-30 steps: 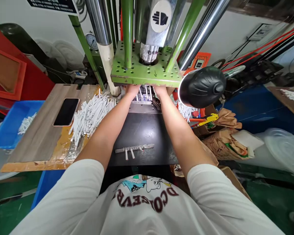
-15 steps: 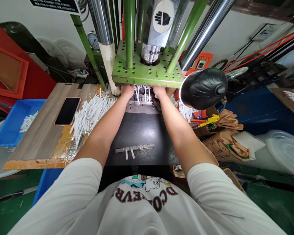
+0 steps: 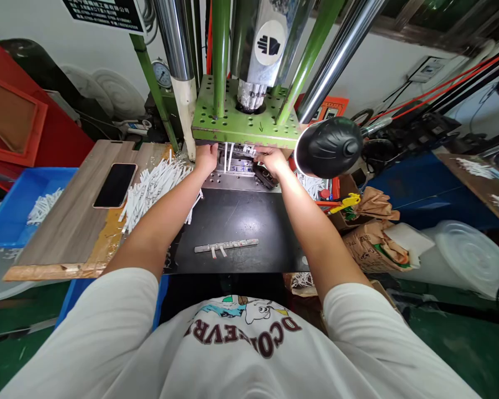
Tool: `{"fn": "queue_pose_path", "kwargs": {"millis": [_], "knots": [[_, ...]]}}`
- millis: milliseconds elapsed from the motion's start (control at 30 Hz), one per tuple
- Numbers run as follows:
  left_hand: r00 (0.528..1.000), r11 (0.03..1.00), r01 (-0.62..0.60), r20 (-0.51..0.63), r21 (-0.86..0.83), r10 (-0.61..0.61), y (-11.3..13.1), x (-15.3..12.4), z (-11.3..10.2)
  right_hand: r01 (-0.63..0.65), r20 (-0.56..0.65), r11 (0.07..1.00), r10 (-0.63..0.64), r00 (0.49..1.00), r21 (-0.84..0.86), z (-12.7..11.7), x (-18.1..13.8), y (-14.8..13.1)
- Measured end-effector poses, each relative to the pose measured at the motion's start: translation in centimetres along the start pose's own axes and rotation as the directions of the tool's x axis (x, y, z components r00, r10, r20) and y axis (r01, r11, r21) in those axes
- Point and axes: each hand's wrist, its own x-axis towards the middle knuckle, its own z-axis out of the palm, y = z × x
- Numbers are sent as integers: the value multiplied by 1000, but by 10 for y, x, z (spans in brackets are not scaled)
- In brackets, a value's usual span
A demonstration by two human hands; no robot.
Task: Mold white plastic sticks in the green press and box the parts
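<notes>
Well, the left hand (image 3: 207, 158) and right hand (image 3: 273, 161) sit with curled fingers by the front edge of the green plate (image 3: 243, 131); what they grip, I can't tell. White strips (image 3: 230, 157) show between them. Above, a sticker (image 3: 269, 43) pictures a dark hand; the black sign (image 3: 103, 14) includes "公司", the shirt (image 3: 241, 377) "DCO".

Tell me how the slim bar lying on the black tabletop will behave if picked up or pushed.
The slim bar looks metallic and straight, so it should stay stiff. It will probably slide rather than roll: its profile looks angular and the black tabletop smooth. The white strips jutting from its near edge might catch or shift.
</notes>
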Motion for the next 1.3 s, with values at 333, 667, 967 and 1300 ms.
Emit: {"fn": "queue_pose_path", "kwargs": {"millis": [333, 667, 967, 1300], "knots": [[985, 989, 51, 158, 140, -73, 5, -49, -43, -247, 68, 956, 239, 969, 158, 7, -33, -37], [983, 997, 12, 182, 72, -25, 8, -79, -59, -351, 123, 923, 334, 934, 156, 15, -55, -40], [900, 954, -247, 405, 167, 162, 50, -162, -7, -104, -75, 975, 91, 993, -195, -41, -187, 40], [890, 937, -257, 436, 235, 135, 63, -173, -8, 139, -366, 968, -209, 907, -208, -94, -231, 61]]}}
